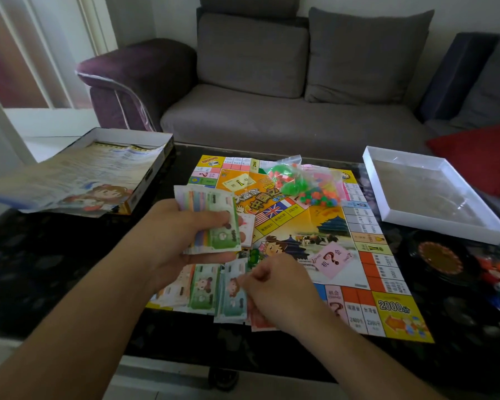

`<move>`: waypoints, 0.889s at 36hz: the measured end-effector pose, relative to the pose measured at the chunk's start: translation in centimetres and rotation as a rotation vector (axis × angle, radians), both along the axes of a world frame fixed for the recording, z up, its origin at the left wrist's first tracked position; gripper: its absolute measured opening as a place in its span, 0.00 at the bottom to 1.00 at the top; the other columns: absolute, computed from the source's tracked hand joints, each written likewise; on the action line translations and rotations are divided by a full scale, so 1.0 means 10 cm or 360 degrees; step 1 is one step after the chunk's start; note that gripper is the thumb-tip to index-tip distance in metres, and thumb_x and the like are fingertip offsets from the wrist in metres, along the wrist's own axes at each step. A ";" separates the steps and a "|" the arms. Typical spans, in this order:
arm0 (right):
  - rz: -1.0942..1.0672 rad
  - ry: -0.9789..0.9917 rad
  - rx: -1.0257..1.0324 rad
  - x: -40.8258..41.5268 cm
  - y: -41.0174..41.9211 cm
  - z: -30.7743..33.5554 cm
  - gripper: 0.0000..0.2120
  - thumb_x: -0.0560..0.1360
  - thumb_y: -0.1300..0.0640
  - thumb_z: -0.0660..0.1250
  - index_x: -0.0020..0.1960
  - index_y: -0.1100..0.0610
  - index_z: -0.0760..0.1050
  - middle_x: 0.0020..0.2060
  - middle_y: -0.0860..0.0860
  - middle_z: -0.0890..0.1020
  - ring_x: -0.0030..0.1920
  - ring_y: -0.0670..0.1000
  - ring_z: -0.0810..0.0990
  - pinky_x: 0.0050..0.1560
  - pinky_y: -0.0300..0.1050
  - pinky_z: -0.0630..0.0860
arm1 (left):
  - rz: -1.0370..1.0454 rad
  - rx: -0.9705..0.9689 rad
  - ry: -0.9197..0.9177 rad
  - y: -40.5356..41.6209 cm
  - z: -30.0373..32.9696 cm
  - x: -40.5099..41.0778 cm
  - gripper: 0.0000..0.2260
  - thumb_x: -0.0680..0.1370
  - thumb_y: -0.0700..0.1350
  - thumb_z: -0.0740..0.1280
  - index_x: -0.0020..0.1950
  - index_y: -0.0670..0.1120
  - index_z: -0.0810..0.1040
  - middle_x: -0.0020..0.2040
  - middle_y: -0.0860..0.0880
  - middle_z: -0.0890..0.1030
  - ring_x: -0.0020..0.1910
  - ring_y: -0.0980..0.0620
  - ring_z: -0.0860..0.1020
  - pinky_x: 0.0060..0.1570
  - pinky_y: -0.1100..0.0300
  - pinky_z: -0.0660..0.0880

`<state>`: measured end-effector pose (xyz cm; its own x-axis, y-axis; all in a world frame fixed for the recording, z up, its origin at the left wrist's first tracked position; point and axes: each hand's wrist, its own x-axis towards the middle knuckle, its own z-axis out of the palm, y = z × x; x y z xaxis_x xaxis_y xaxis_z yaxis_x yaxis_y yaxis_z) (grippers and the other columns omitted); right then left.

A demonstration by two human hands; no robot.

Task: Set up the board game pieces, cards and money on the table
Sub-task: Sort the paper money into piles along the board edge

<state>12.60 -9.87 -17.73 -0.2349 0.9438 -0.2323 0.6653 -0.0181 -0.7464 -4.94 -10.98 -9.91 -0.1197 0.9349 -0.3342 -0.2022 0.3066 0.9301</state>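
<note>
Overhead, a dark glossy coffee table [70,255] fills the lower view, with a grey sofa [272,111] behind it carrying grey back cushions and a red cushion [479,157] at its right end. Spread flat on the tabletop is the colourful game board [315,241], and a clear bag of small plastic pieces [303,183] lies on its far half. At the table's far left sits the open game box [122,168] with a printed sheet lying in it; at the far right sits a white tray-like lid [427,192], and near it a dark round dish [439,258]. The left hand [185,235] holds a fanned stack of paper money [214,223] above the board's left edge, fingers and thumb curled round it. The right hand [277,287] is lower, fingers curled and pinching a banknote on the sorted money piles [214,293] lying along the board's near left corner.
</note>
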 end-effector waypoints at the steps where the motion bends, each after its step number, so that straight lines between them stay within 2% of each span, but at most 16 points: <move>1: 0.0007 -0.0047 0.0021 -0.03 0.00 -0.01 0.22 0.81 0.47 0.71 0.37 0.63 0.82 0.31 0.58 0.84 0.34 0.52 0.86 0.46 0.39 0.79 | -0.0015 0.0008 0.0003 -0.01 0.00 0.00 0.10 0.78 0.37 0.72 0.59 0.43 0.84 0.50 0.43 0.88 0.47 0.43 0.88 0.39 0.45 0.86; 3: 0.0009 -0.0144 0.0095 -0.04 -0.01 -0.02 0.25 0.80 0.45 0.71 0.33 0.62 0.78 0.28 0.58 0.81 0.35 0.51 0.85 0.45 0.41 0.78 | -0.0049 0.0023 0.0010 -0.01 0.00 0.00 0.10 0.78 0.37 0.72 0.60 0.43 0.84 0.50 0.43 0.88 0.48 0.42 0.88 0.40 0.45 0.86; 5: -0.0009 -0.0219 0.0149 -0.02 -0.02 0.00 0.26 0.81 0.44 0.69 0.31 0.60 0.72 0.27 0.57 0.76 0.31 0.52 0.80 0.44 0.47 0.81 | -0.0062 0.0030 0.0018 0.00 -0.01 -0.01 0.11 0.78 0.37 0.72 0.60 0.43 0.84 0.50 0.43 0.88 0.48 0.42 0.88 0.41 0.45 0.86; 8: -0.0048 -0.0147 0.0179 0.08 -0.02 0.10 0.17 0.81 0.50 0.66 0.40 0.60 0.76 0.33 0.57 0.81 0.34 0.55 0.82 0.43 0.53 0.82 | -0.0081 0.0033 0.0016 0.00 -0.02 0.00 0.11 0.77 0.36 0.73 0.59 0.42 0.84 0.50 0.43 0.88 0.48 0.42 0.88 0.40 0.44 0.86; 9: -0.0052 -0.0049 0.0172 0.12 -0.01 0.14 0.12 0.81 0.52 0.66 0.42 0.58 0.77 0.36 0.56 0.82 0.34 0.54 0.82 0.40 0.52 0.80 | -0.0092 0.0028 0.0016 0.00 -0.02 0.01 0.11 0.76 0.36 0.74 0.59 0.42 0.84 0.50 0.43 0.88 0.47 0.43 0.88 0.40 0.44 0.85; 11: -0.0083 0.0346 0.0057 0.19 -0.01 0.24 0.06 0.80 0.57 0.68 0.45 0.55 0.79 0.38 0.54 0.83 0.31 0.53 0.78 0.30 0.48 0.74 | -0.0142 0.0018 0.0022 0.00 -0.03 0.06 0.11 0.76 0.36 0.75 0.58 0.42 0.85 0.50 0.43 0.88 0.47 0.43 0.88 0.39 0.45 0.85; 13: -0.0122 0.0814 -0.0133 0.24 -0.01 0.34 0.03 0.80 0.59 0.69 0.48 0.56 0.79 0.38 0.53 0.82 0.31 0.56 0.76 0.28 0.45 0.69 | -0.0205 0.0012 0.0035 -0.01 -0.04 0.13 0.11 0.75 0.37 0.76 0.57 0.43 0.86 0.49 0.42 0.88 0.46 0.42 0.88 0.38 0.45 0.85; 15: -0.0126 0.1028 -0.0143 0.29 -0.01 0.39 0.04 0.81 0.57 0.70 0.48 0.57 0.79 0.36 0.53 0.80 0.31 0.56 0.76 0.27 0.46 0.69 | -0.0264 0.0012 0.0040 -0.03 -0.06 0.21 0.11 0.74 0.38 0.76 0.56 0.44 0.87 0.49 0.43 0.88 0.47 0.43 0.88 0.39 0.46 0.85; 19: -0.0156 0.0989 0.0067 0.37 0.00 0.39 0.05 0.80 0.57 0.72 0.46 0.57 0.79 0.33 0.55 0.77 0.28 0.55 0.75 0.28 0.48 0.72 | -0.0346 0.0026 -0.0003 -0.06 -0.10 0.33 0.11 0.75 0.40 0.76 0.57 0.46 0.87 0.51 0.44 0.88 0.48 0.45 0.88 0.38 0.49 0.85; 23: -0.0231 0.1018 0.0074 0.45 0.02 0.37 0.05 0.80 0.59 0.73 0.46 0.60 0.80 0.37 0.66 0.79 0.28 0.55 0.74 0.30 0.49 0.73 | -0.0377 -0.0007 -0.0093 -0.07 -0.08 0.36 0.13 0.76 0.42 0.74 0.60 0.44 0.85 0.54 0.42 0.88 0.51 0.42 0.87 0.43 0.43 0.86; 28: -0.0295 0.1005 0.0051 0.49 0.05 0.34 0.05 0.79 0.59 0.74 0.44 0.55 0.84 0.39 0.66 0.83 0.29 0.54 0.75 0.30 0.47 0.75 | -0.0383 -0.0002 -0.0046 -0.06 -0.08 0.33 0.12 0.79 0.38 0.72 0.62 0.43 0.83 0.55 0.43 0.87 0.53 0.41 0.87 0.47 0.39 0.85; 32: -0.0325 0.1014 0.0054 0.50 0.04 0.33 0.06 0.79 0.60 0.74 0.44 0.55 0.85 0.38 0.66 0.82 0.27 0.53 0.75 0.28 0.44 0.73 | -0.0311 -0.0005 0.0020 -0.04 -0.07 0.29 0.12 0.78 0.37 0.72 0.61 0.42 0.84 0.53 0.43 0.88 0.50 0.41 0.87 0.44 0.41 0.85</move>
